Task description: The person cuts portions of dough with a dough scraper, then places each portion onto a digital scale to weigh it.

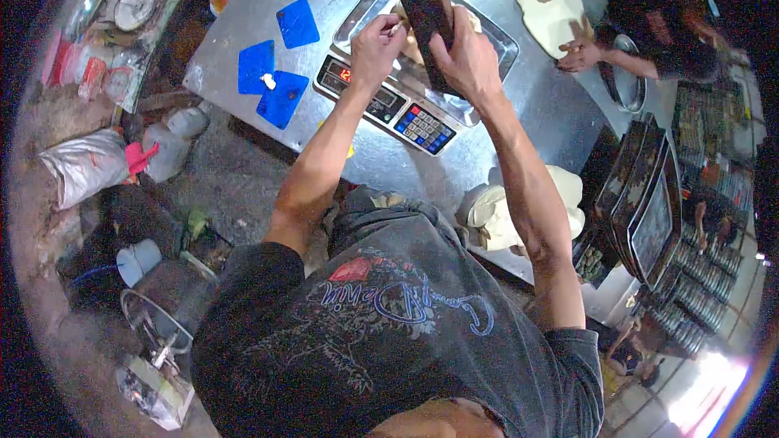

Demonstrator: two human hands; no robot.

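My right hand [466,57] is closed round a long, dark, narrow loaf tin [423,8], held tilted over the scale's metal tray [505,49]. Pale dough [412,47] shows in the tray, partly covered by the tin and my hands. The fingers of my left hand [375,50] are pinched on a small whitish bit of dough [396,29] beside the tin. Below the tray is the digital scale [381,104], with red digits lit and partly hidden by my left wrist. Left of it lie several blue dough scrapers [258,65], one with a scrap of dough [268,79].
A co-worker's hands [580,55] rest on a flat dough sheet [552,20] across the metal table [341,161]. Near my right forearm sits a pale dough lump [499,215]. Dark baking trays [641,195] stand right of the table; a bucket [139,261] is on the floor at left.
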